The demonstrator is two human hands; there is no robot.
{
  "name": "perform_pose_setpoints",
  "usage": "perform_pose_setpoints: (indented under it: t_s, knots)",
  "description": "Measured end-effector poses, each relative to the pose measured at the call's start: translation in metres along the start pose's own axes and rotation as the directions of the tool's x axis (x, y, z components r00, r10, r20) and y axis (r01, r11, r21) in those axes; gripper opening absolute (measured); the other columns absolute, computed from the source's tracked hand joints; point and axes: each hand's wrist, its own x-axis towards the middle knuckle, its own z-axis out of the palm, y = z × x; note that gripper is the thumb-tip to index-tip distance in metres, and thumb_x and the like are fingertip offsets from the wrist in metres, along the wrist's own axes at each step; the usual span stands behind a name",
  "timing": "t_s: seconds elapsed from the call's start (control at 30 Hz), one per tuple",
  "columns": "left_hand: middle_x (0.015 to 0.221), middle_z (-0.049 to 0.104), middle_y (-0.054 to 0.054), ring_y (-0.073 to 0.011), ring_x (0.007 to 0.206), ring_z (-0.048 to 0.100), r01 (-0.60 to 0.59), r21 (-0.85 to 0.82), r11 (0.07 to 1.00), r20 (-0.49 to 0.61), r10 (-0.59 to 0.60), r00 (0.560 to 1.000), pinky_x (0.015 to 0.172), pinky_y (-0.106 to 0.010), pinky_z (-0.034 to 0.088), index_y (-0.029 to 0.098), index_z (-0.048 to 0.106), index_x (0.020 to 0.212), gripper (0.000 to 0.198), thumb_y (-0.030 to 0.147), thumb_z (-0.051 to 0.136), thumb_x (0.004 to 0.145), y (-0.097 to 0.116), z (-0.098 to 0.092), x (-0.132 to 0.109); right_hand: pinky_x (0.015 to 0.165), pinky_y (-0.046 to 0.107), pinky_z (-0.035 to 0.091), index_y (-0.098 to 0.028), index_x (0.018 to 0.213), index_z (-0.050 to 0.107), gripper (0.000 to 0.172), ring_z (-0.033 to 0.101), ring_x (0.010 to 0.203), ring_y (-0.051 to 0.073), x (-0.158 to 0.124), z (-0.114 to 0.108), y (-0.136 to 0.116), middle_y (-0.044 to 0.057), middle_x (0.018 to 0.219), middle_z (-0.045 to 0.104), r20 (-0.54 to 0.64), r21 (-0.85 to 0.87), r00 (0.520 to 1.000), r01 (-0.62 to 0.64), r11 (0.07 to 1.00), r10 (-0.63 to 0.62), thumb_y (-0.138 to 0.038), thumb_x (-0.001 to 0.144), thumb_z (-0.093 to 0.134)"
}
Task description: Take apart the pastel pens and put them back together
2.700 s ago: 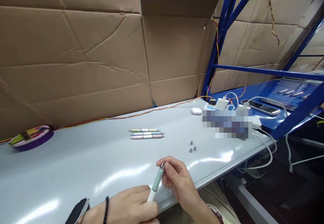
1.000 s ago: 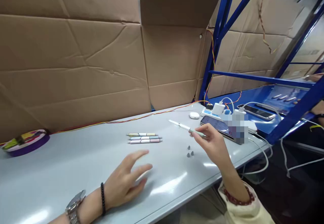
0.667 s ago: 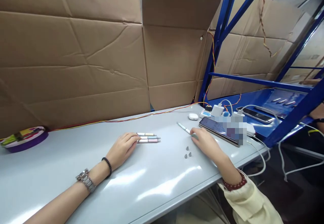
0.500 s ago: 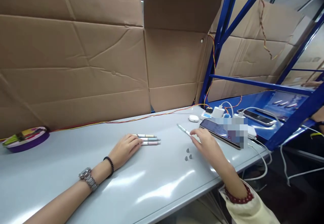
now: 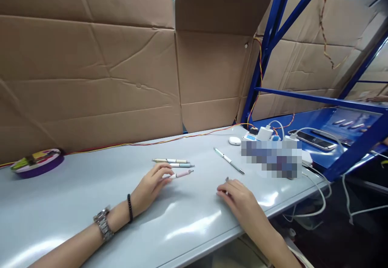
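My left hand (image 5: 154,183) grips a pink-and-white pen (image 5: 183,174) between thumb and fingers, its clicker end pointing right. Just behind lie a cream pen (image 5: 171,161) and a blue-and-white pen (image 5: 182,165), side by side on the table. My right hand (image 5: 238,199) rests low over the table with thumb and fingertips pinched together. Beyond its fingers a small grey cone-shaped piece (image 5: 227,178) shows; whatever is under or between the fingers is mostly hidden. Farther back, a green-and-white pen (image 5: 228,161) with a grey grip lies apart.
A white earphone case (image 5: 235,140) sits near chargers (image 5: 264,133) and white cables on the right, beside a blurred patch. Blue rack posts (image 5: 263,58) rise there. A purple-edged round object (image 5: 39,167) lies far left. Cardboard (image 5: 121,78) walls the back.
My right hand has left the green-and-white pen and come nearer, over the grey cones. My left hand has drawn the pink pen away from the other two, tilting it.
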Motion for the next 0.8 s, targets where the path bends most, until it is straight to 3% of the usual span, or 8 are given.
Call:
perform_pose_setpoints:
  t_s: [0.1,0.2,0.33,0.47,0.63,0.8]
  knots:
    - [0.091,0.060,-0.004,-0.0156,0.080,0.056,0.027,-0.074,0.997,0.087,-0.021,0.996,0.071,-0.025,0.047,0.020,0.051,0.097,0.026,0.034,0.029,0.096,0.018,0.005,-0.007,0.061,0.025,0.045,-0.019,0.076,0.058,0.019,0.056,0.067,0.015,-0.005,-0.006,-0.008,0.001,0.072,0.060,-0.063,0.287,0.990,-0.105,0.952,0.129,-0.026,0.089,0.046]
    - [0.084,0.061,-0.003,-0.0153,0.074,0.054,-0.100,-0.070,0.993,0.170,0.111,0.979,0.069,-0.026,0.045,0.019,0.052,0.093,0.032,0.036,0.025,0.098,0.027,0.008,-0.009,0.058,0.022,0.047,-0.019,0.073,0.059,0.021,0.057,0.064,0.014,-0.013,-0.002,-0.015,0.001,0.068,0.060,-0.117,0.531,0.949,-0.190,0.826,0.293,-0.033,0.087,0.050]
    - [0.083,0.059,-0.004,-0.0141,0.070,0.054,-0.214,-0.093,0.973,0.144,0.225,0.964,0.064,-0.024,0.044,0.019,0.049,0.095,0.031,0.033,0.022,0.099,0.025,0.009,-0.009,0.060,0.023,0.052,-0.019,0.076,0.062,0.015,0.060,0.069,0.017,-0.020,0.006,-0.022,0.003,0.072,0.062,-0.152,0.726,0.903,-0.174,0.665,0.402,-0.034,0.079,0.062]
    - [0.083,0.059,-0.004,-0.0138,0.071,0.055,-0.231,-0.094,0.968,0.132,0.242,0.961,0.062,-0.023,0.044,0.019,0.047,0.096,0.026,0.029,0.023,0.099,0.022,0.010,-0.008,0.065,0.025,0.053,-0.021,0.076,0.064,0.006,0.061,0.073,0.018,-0.017,0.006,-0.032,0.003,0.077,0.064,-0.142,0.754,0.933,-0.113,0.647,0.329,-0.027,0.076,0.065]
    - [0.083,0.059,-0.004,-0.0138,0.071,0.055,-0.344,-0.034,0.938,0.106,0.345,0.932,0.061,-0.022,0.045,0.020,0.046,0.098,0.018,0.025,0.029,0.098,0.024,0.010,-0.008,0.064,0.027,0.051,-0.022,0.080,0.065,0.004,0.061,0.072,0.017,-0.007,0.005,-0.041,0.003,0.077,0.065,-0.188,0.645,0.971,0.007,0.764,0.150,-0.020,0.079,0.063]
    - [0.084,0.060,-0.004,-0.0134,0.072,0.056,-0.374,-0.012,0.927,0.047,0.374,0.926,0.062,-0.021,0.046,0.020,0.046,0.101,0.017,0.021,0.030,0.097,0.026,0.008,-0.009,0.061,0.027,0.050,-0.023,0.085,0.064,0.008,0.059,0.068,0.016,-0.007,0.010,-0.043,0.002,0.076,0.065,-0.269,0.611,0.959,0.101,0.785,0.086,-0.017,0.081,0.061]
